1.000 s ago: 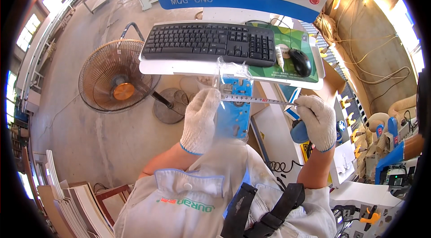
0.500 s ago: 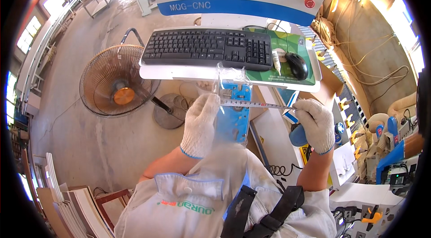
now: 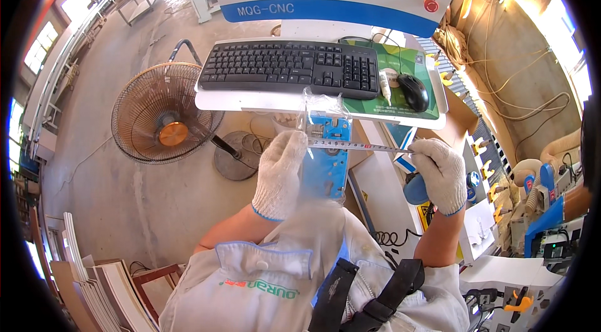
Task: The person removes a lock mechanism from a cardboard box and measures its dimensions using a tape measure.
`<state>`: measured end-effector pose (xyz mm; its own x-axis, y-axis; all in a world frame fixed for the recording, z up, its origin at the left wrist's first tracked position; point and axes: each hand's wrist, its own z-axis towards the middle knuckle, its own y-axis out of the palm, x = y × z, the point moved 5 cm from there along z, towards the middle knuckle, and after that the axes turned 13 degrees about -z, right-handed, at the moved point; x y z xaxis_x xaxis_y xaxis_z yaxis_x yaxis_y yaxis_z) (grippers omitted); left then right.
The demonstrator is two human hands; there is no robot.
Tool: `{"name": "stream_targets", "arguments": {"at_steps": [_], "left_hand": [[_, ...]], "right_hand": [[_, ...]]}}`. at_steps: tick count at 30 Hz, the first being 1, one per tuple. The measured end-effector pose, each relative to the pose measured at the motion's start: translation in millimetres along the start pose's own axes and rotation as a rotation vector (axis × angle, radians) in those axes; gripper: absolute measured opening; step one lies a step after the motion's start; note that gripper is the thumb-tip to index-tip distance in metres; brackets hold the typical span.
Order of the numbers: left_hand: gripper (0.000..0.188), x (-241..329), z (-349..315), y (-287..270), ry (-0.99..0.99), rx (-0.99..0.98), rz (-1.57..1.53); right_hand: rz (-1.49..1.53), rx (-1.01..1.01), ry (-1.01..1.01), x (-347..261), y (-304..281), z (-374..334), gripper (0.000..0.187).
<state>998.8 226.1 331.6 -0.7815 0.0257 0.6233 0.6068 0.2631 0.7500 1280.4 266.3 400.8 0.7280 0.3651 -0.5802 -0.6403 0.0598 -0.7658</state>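
My left hand [image 3: 279, 175], in a white knitted glove with a blue cuff, is closed, its fingertips pinching the left end of a tape measure's blade [image 3: 341, 145]. The blade runs almost level to my right hand [image 3: 440, 175], gloved alike and closed on its other end. A rounded blue object [image 3: 415, 189] shows under my right fingers; whether it is the tape's case I cannot tell. Behind and below the blade, close to my left hand, is a blue part with holes and slots in a clear plastic bag [image 3: 337, 176]. What supports the bag is hidden.
Ahead are a black keyboard [image 3: 288, 67] and a mouse [image 3: 414, 92] on a white shelf, under a machine's screen panel [image 3: 325, 9]. A caged fan [image 3: 164, 113] stands on the left. Boards [image 3: 103, 288] lean at lower left. A machine bed with yellow-tipped fittings [image 3: 494, 193] runs along the right.
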Motion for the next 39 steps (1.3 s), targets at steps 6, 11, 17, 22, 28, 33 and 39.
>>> {"name": "stream_targets", "arguments": {"at_steps": [6,11,17,22,28,33,39], "left_hand": [[0.028,-8,12,-24,0.013,-0.035,0.023],[0.030,-9,14,-24,0.013,-0.043,0.019],[0.031,-9,16,-29,0.024,-0.032,0.077],[0.031,-9,16,-27,0.027,-0.041,0.067],[0.025,-4,9,-14,0.034,0.027,0.085],[0.025,0,8,-7,0.049,0.060,0.082],[0.040,0,8,3,-0.076,-0.073,-0.017]], "right_hand": [[-0.003,0.010,-0.025,2,0,2,0.016],[-0.012,-0.014,0.000,2,2,3,0.017],[-0.008,-0.014,-0.011,1,2,4,0.017],[-0.012,-0.017,-0.008,2,2,5,0.017],[-0.011,0.006,-0.028,3,1,5,0.015],[0.041,-0.023,0.015,5,3,5,0.015],[0.015,-0.073,0.044,12,11,3,0.018]]}}
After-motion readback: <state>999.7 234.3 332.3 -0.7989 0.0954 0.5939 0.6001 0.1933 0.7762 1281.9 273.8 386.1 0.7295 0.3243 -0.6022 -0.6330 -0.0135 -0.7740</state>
